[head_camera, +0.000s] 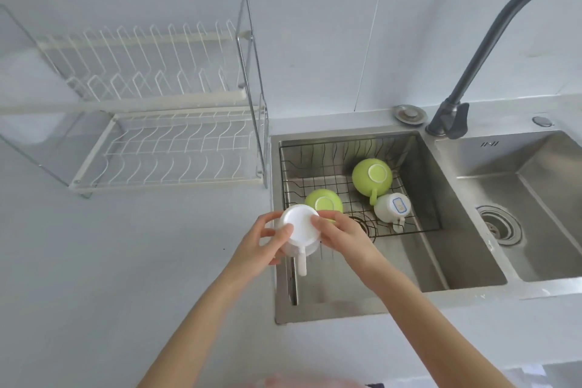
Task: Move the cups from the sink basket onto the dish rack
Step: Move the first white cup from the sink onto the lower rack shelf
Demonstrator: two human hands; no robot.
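Observation:
An upside-down white cup (299, 227) with its handle pointing toward me is held over the sink's left edge. My left hand (267, 239) grips its left side and my right hand (340, 235) its right side. In the wire sink basket (419, 220) lie a green cup (324, 203) partly hidden behind the white one, a second green cup (372, 175) upside down, and a small white cup (392, 208) with a blue label on its base. The white two-tier dish rack (157, 135) stands on the counter to the left, with nothing on it.
A dark curved faucet (478, 50) rises behind the sink divider. A second basin with a drain (499, 225) lies to the right. A metal sink plug (409, 113) rests on the back ledge. White counter (110, 261) spreads left of the sink.

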